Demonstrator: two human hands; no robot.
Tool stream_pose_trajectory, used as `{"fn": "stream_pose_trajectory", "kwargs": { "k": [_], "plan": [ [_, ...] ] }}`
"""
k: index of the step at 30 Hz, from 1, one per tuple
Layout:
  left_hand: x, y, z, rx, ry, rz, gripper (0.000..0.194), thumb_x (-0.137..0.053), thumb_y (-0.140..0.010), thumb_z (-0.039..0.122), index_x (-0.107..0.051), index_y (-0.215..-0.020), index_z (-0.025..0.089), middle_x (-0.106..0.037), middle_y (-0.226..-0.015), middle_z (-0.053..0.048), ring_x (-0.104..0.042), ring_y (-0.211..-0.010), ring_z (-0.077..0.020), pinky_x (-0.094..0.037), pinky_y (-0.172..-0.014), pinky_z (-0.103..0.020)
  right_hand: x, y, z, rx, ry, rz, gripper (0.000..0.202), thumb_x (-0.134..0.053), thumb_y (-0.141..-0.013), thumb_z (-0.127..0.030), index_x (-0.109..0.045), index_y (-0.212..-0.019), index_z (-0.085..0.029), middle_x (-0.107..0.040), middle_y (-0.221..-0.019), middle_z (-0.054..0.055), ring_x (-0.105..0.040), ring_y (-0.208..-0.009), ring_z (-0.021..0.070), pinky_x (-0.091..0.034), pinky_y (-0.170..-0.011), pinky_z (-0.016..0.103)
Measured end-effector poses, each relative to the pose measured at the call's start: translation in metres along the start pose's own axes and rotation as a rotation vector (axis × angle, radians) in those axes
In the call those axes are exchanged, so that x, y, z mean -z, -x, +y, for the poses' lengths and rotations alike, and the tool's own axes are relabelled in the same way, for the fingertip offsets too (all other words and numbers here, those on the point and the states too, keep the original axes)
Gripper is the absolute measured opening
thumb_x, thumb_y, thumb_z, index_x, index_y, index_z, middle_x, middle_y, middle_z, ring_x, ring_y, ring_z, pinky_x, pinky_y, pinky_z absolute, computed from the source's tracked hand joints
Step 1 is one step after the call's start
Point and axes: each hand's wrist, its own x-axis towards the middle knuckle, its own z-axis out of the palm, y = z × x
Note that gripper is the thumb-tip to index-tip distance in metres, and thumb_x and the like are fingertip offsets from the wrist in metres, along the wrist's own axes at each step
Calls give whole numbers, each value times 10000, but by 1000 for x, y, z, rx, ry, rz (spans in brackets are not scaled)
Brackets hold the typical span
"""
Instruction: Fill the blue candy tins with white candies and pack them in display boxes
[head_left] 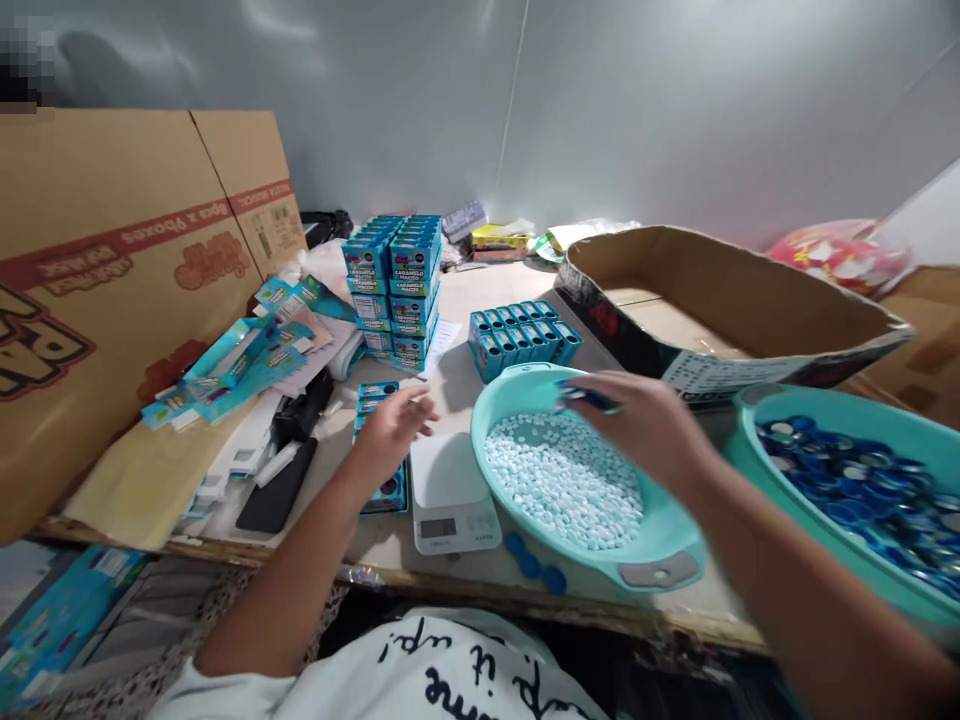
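My right hand (637, 415) is over the turquoise basin (660, 510) of small pale blue and white candies (562, 480). Its closed fingers grip a dark blue shiny piece (592, 398), whose shape is partly hidden and blurred. My left hand (394, 430) hovers at a row of small blue boxes (388, 492), fingers apart and holding nothing that I can see. Between the hands lies a white digital scale (454, 500). Several round blue pieces (534, 562) rest on the table in front of the basin.
On the right, a second turquoise basin (757, 400) holds blue shiny pieces. Behind stands an open cardboard tray (675, 250). Blue boxes are stacked (394, 290) at the back, with another group (521, 340) nearer. Flat packaging (247, 360), a black phone (277, 490) and a large carton (135, 220) are left.
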Motion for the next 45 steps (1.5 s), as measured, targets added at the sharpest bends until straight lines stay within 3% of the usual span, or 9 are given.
{"fn": "stream_pose_trajectory", "kwargs": {
  "k": [3, 6, 8, 12, 17, 22, 27, 35, 45],
  "plan": [
    [-26, -7, 4, 111, 241, -170, 1031, -705, -607, 887, -659, -1284, 111, -749, -988, -142, -702, -707, -196, -527, -599, -271, -52, -12, -63, 167, -189, -171, 205, -689, -890, -111, -805, -1026, -212, -773, -920, 64, -700, -792, 200, -516, -748, 278],
    [-35, -8, -2, 121, 341, -173, 806, -855, -530, 761, -767, -1005, 115, -737, -896, -93, -672, -694, -161, -574, -696, -300, -80, -15, -88, 156, -303, -162, 206, -649, -872, -94, -797, -973, -195, -753, -870, 67, -682, -771, 192, -501, -727, 261],
    [-35, -6, -8, 134, 370, -150, 688, -918, -491, 668, -777, -882, 120, -734, -863, -77, -662, -707, -158, -592, -758, -329, -90, -14, -89, 121, -383, -134, 221, -636, -852, -92, -795, -966, -195, -756, -873, 69, -679, -774, 190, -500, -732, 260],
    [-23, -4, -17, 119, 264, -57, 592, -875, -566, 621, -786, -890, 133, -751, -857, -85, -684, -736, -190, -603, -783, -362, -108, -11, -80, -32, -580, -84, 139, -674, -845, -241, -786, -906, -186, -740, -787, 56, -643, -688, 183, -487, -658, 262],
    [23, -36, -20, 88, -127, 115, 433, -740, -713, 483, -783, -987, 151, -766, -900, -92, -710, -825, -232, -568, -816, -350, -128, -9, -67, -304, -843, -105, 372, -739, -762, -542, -744, -829, -176, -660, -643, 28, -590, -574, 182, -443, -527, 266],
    [62, -96, -27, 215, -351, 110, 200, -827, -534, 277, -728, -675, 175, -726, -736, -74, -671, -792, -265, -501, -723, -318, -133, -9, -56, -397, -866, -70, 408, -770, -690, -556, -727, -842, -179, -675, -663, 37, -616, -600, 199, -456, -545, 276],
    [73, -127, -41, 354, -405, 40, 326, -881, -400, 224, -625, -598, 183, -669, -667, -42, -650, -753, -249, -469, -674, -300, -133, -4, -54, -402, -830, -62, 385, -756, -730, -525, -745, -872, -167, -703, -715, 51, -624, -626, 203, -469, -556, 279],
    [73, -126, -55, 469, -190, -118, 441, -892, -437, 317, -728, -812, 154, -737, -767, -63, -676, -721, -218, -531, -710, -324, -125, -6, -56, -240, -605, -44, 254, -730, -817, -435, -805, -905, -209, -758, -785, 65, -650, -655, 216, -518, -648, 307],
    [73, -124, -73, 468, -86, -71, 482, -864, -395, 377, -594, -743, 182, -621, -637, 38, -586, -604, -138, -454, -603, -252, -130, -12, -57, -202, -525, -58, 105, -753, -834, -268, -810, -906, -217, -766, -807, 48, -666, -673, 196, -518, -695, 285]
  ]
}}
